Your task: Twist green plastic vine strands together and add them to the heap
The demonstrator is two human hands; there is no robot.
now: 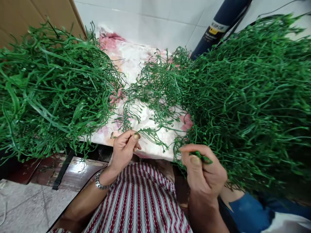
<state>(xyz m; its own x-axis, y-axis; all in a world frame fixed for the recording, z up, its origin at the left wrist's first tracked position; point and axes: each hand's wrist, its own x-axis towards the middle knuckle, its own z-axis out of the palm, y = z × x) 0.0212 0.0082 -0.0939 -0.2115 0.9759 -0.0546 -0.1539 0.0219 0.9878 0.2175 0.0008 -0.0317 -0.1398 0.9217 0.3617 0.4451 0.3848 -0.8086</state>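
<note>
Between two big heaps of thin green plastic-looking stems, my left hand (125, 149) pinches the end of a green sprig (154, 136) that spreads to the right over the table. My right hand (204, 168) is closed around a small green piece (201, 157), held between thumb and forefinger at the table's front edge. The left heap (60, 90) has broader, shinier strands. A larger, denser heap (247, 103) fills the right side. Loose stems (165, 81) trail across the middle of the flower-patterned table cover (131, 64).
A dark blue cylinder (213, 30) with a label leans at the back against the white tiled wall (167, 13). Brown cardboard (58, 13) stands at the back left. Blue clothing (252, 212) shows at the lower right, beside the right heap.
</note>
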